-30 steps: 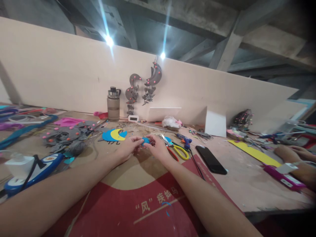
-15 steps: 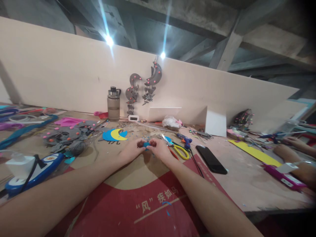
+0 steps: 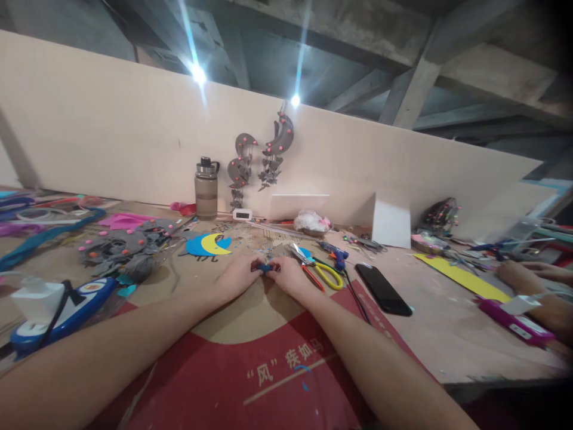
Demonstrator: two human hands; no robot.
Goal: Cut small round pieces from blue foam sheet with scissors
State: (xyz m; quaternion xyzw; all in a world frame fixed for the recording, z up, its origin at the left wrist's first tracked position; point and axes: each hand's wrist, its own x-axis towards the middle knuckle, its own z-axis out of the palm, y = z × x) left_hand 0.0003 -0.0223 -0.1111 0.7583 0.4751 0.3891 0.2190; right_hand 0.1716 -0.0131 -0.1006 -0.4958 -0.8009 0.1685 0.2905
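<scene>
The work surface is a brown cardboard sheet (image 3: 250, 313) with a red printed band and white characters, laid on a wooden table (image 3: 447, 334). The left hand (image 3: 237, 276) and right hand (image 3: 289, 278) meet at the sheet's far edge, fingertips closed together on a small blue foam piece (image 3: 265, 268) pinched between them just above the cardboard.

All positions below are relative to the blue foam piece.
- Just right: yellow-handled scissors (image 3: 320, 270), with a blue glue gun (image 3: 335, 253) behind them.
- Further right: a black phone (image 3: 383, 289) lying flat.
- Left and behind: a blue and yellow moon cut-out (image 3: 208, 244).
- Well behind, at the wall: a smoke-grey water bottle (image 3: 206, 188), upright.
- Far left: grey felt shapes with pink dots (image 3: 120, 246) and a blue and white power strip (image 3: 67, 307).
- Far right: a yellow strip (image 3: 461, 276), a magenta case (image 3: 514, 322) and another person's hands (image 3: 532, 280).

A beige partition wall (image 3: 111, 137) bounds the table. Two grey moon hangings (image 3: 262, 158) are fixed to it. Above, bare concrete beams (image 3: 412, 89) carry two bright lamps (image 3: 198, 73).
</scene>
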